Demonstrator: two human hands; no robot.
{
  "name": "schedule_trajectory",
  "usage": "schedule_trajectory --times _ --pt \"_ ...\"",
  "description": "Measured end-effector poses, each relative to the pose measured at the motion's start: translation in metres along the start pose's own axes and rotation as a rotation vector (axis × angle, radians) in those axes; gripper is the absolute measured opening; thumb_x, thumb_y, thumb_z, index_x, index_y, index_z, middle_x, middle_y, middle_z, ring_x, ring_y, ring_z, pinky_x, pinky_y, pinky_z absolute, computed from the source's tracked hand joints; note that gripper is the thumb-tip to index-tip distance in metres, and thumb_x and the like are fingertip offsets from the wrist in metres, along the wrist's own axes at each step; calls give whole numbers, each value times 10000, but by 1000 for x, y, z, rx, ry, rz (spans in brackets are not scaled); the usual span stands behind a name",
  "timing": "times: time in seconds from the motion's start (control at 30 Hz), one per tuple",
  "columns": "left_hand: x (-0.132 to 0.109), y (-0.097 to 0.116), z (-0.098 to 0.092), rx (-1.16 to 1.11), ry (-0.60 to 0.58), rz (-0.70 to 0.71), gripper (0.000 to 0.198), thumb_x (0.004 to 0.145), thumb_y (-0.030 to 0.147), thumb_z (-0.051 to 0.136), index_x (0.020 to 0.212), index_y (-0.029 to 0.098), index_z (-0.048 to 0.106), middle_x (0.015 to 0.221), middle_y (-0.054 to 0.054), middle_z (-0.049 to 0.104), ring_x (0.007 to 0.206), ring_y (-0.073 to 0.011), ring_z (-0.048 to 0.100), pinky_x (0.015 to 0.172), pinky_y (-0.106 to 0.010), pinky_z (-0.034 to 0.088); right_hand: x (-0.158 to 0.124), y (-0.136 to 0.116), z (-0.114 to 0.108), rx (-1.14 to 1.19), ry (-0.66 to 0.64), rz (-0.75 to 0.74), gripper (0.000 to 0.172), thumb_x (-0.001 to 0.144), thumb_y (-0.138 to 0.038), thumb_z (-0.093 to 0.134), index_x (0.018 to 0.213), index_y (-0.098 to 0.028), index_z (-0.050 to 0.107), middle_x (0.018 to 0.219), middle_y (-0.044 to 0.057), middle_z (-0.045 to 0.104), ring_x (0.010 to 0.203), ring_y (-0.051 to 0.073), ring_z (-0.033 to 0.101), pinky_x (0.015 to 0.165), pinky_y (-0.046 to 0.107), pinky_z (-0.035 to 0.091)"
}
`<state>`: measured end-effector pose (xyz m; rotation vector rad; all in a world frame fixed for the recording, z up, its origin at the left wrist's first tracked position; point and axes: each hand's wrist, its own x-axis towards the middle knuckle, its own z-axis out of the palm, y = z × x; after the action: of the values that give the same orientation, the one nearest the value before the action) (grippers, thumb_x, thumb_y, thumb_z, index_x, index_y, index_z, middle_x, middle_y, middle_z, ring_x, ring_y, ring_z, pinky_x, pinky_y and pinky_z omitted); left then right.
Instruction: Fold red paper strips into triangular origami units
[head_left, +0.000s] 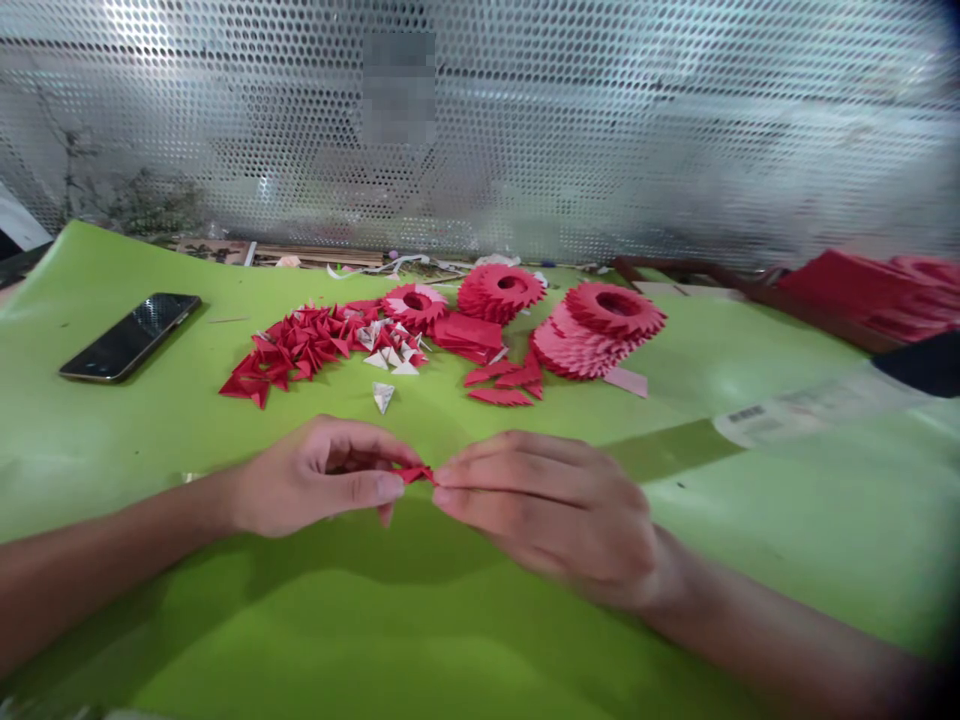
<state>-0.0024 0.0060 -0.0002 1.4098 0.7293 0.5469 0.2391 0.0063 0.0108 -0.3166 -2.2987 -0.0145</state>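
Between my two hands, a little above the green tabletop [420, 640], is a small folded red paper piece [415, 474]. My left hand [322, 475] pinches its left end between thumb and fingers. The fingertips of my right hand [547, 505] are closed on its right end. Just beyond lies a single white folded paper triangle [383, 397]. Farther off is a heap of red folded triangles [296, 345], with white folded triangles [394, 345] at its right side. Several red folded strips [501, 395] and a stack of red paper rectangles [466, 336] lie right of those.
Rings of interlocked paper stand at the back: a small pink-and-red one [414, 304], a red one [499, 300] and a tall pink-and-red one [585, 340]. A phone [131, 337] lies at left. On the right are a clear plastic-like wrapper [817, 400] and red paper [862, 295]. Perforated metal [525, 130] stands behind.
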Motion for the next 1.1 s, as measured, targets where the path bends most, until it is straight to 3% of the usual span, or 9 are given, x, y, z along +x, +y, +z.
schedule_trajectory --times 0.23,0.47,0.67,1.0,1.1 --pt "0 2 0 20 18 -31 220 918 301 653 1066 142 685 758 -10 701 572 -76 514 479 -169 348 -3 2 2 8 5 -14 85 885 -69 674 898 -143 712 901 13 784 861 122 726 754 220 610" --pt "0 -1 -2 70 7 -22 238 932 318 647 1104 159 692 816 -17 713 677 -100 599 565 -184 436 -1 3 -1 23 -27 14 151 911 -54 617 942 -171 709 900 19 786 838 132 730 737 238 599" --pt "-1 -3 1 186 -28 -31 285 929 374 650 1113 163 700 844 -31 715 707 -122 597 600 -202 453 3 7 0 230 -63 76 133 916 -89 636 984 -172 716 886 37 784 833 139 719 737 262 593" --pt "-1 -4 1 90 -58 57 217 943 309 630 1054 144 715 845 -37 710 706 -113 587 605 -192 439 1 3 20 452 99 176 135 855 -59 718 935 -164 743 868 53 788 830 129 736 779 255 612" --pt "1 -4 0 92 -41 60 205 946 297 621 1056 151 714 816 -20 694 644 -89 549 548 -176 398 5 10 18 469 77 272 118 836 -160 768 946 -195 739 866 21 780 771 122 717 683 235 595"
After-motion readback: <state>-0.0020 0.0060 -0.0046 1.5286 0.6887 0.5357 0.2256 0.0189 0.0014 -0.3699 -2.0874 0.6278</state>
